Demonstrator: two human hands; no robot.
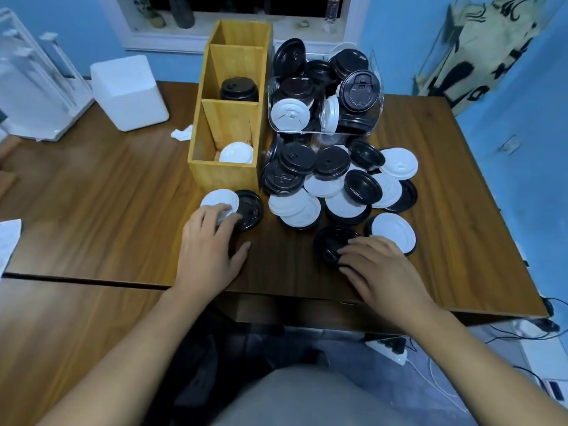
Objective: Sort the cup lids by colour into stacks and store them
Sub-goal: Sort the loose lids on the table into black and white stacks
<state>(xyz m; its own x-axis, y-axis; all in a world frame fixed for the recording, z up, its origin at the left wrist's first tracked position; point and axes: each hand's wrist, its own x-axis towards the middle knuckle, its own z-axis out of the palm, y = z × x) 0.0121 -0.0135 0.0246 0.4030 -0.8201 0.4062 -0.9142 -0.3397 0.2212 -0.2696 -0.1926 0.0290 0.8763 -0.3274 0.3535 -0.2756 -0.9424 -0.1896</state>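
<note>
The wooden table (92, 186) stretches under both hands. Ahead of the left hand (209, 250) stands the wooden organiser (221, 176). Its middle compartment holds a black stack (239, 89), and its nearest compartment holds a few white lids (236, 152). Ahead of the right hand (381, 269) a clear bin (307, 128) brims with mixed lids. Between that bin and the right hand lies a loose heap of lids (335, 182).

The left hand lies open. Its straight fingers rest on top of a white lid (219, 199) and its thumb is spread on the table. The right hand curls fingers and thumb over the near edge of a black lid (330, 242), gripping it. Another white lid (393, 232) lies just beyond the right knuckles.

These lids look like thin moulded plastic, so they are probably very light, a little springy and smooth. Flat on the wood they are likely to skate under a push. The raised rim is the sensible hold, pinched thumb against fingers and tipped up. They should nest readily when stacked the same way up, though a hard squeeze could buckle one.
</note>
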